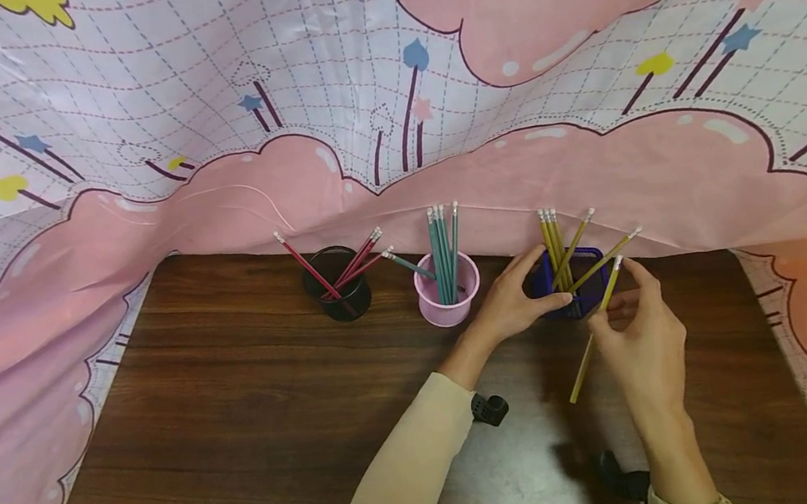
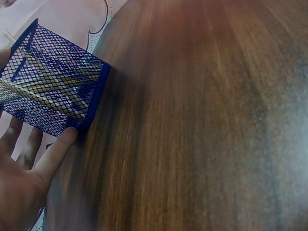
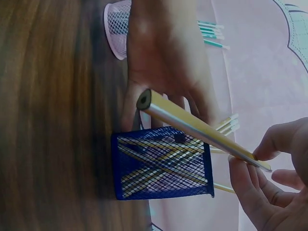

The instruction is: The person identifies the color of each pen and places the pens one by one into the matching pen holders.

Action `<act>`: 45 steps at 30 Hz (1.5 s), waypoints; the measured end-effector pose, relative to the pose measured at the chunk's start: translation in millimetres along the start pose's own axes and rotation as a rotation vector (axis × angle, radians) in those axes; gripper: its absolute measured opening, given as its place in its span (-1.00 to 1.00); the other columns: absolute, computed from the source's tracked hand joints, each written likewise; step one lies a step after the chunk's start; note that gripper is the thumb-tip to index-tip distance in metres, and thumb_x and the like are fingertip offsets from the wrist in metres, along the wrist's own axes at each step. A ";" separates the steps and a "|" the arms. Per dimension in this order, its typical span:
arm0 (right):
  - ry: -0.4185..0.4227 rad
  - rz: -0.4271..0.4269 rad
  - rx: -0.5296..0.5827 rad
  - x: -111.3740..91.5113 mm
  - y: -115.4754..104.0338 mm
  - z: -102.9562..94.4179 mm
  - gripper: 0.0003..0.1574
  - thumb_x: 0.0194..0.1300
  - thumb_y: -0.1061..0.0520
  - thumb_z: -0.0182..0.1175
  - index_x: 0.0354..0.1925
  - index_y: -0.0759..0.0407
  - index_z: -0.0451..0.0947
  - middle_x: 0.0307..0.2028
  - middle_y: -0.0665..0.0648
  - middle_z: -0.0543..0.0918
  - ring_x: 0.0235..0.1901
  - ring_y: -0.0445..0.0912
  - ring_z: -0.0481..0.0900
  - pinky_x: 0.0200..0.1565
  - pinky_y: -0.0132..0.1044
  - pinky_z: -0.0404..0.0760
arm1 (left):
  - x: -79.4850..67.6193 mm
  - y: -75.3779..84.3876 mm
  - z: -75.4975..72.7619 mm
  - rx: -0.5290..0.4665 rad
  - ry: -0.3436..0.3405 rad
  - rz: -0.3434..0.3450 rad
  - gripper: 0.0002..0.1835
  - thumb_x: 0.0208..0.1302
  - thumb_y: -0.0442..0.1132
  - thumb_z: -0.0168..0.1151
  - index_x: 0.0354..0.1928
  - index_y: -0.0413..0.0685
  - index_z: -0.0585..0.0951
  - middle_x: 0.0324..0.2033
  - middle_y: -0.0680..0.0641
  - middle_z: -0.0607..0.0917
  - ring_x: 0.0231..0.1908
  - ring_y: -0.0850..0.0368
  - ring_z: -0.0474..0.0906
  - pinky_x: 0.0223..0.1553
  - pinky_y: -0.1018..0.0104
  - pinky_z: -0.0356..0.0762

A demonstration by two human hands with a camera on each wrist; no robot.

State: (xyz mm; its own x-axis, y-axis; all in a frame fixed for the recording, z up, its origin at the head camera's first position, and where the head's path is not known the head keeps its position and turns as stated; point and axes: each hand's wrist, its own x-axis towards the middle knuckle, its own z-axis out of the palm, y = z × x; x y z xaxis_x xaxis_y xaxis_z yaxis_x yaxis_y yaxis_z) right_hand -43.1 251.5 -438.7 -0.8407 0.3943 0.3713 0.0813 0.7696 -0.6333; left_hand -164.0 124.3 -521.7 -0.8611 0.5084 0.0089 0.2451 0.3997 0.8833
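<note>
My left hand (image 1: 510, 304) grips a blue mesh pencil holder (image 2: 57, 82) from its left side, thumb at the near side and fingers toward the back. Several yellow pencils (image 1: 557, 241) with white eraser ends lean inside it. With thumb and fingertips my right hand (image 1: 647, 338) pinches another yellow pencil (image 1: 582, 369) near its eraser end. That pencil slants over the table just right of and in front of the holder. Its unsharpened flat end (image 3: 144, 99) points down toward me.
Left of the blue holder stands a pink mesh cup (image 1: 444, 312) with several teal pencils (image 1: 441, 239). Farther left is a black cup (image 1: 351, 303) with several red pencils (image 1: 298, 256). A patterned pink curtain (image 1: 337, 201) hangs behind the dark wooden table (image 1: 245, 439).
</note>
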 end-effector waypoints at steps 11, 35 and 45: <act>0.110 0.007 0.026 50.8 -12.3 -9.0 -0.11 0.19 0.29 0.17 0.45 -0.13 0.24 -0.26 0.15 0.70 -0.40 -0.36 0.59 -0.38 -0.60 0.36 | 0.1 1.0 -2.7 -0.011 -0.013 -0.006 -0.05 0.12 0.18 0.45 0.52 0.30 0.22 0.43 0.15 0.32 0.37 0.21 0.28 0.36 0.21 0.25; 0.251 -0.001 0.116 92.0 -9.6 2.3 -0.15 0.20 0.31 0.11 0.39 -0.25 0.29 -0.27 0.14 0.67 -0.43 -0.51 0.47 -0.30 -0.67 0.47 | 0.2 1.5 1.4 -0.003 -0.022 -0.013 -0.05 0.13 0.22 0.42 0.52 0.29 0.20 0.45 0.16 0.28 0.39 0.21 0.24 0.36 0.22 0.23; 0.238 0.002 0.132 94.7 -8.2 10.7 -0.14 0.21 0.29 0.14 0.40 -0.28 0.27 -0.25 0.17 0.69 -0.41 -0.51 0.49 -0.29 -0.68 0.48 | -0.7 -0.3 -0.5 -0.006 -0.021 -0.022 -0.05 0.13 0.20 0.43 0.52 0.31 0.20 0.45 0.17 0.27 0.40 0.22 0.23 0.36 0.21 0.23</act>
State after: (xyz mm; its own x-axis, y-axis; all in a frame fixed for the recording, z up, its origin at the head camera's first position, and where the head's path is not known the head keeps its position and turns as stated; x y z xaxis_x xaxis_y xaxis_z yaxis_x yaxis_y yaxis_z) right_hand -129.2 277.2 -405.6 -0.6895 0.5152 0.5091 -0.0007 0.7024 -0.7118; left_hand -163.7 123.4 -521.8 -0.8567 0.5153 -0.0202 0.2235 0.4064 0.8859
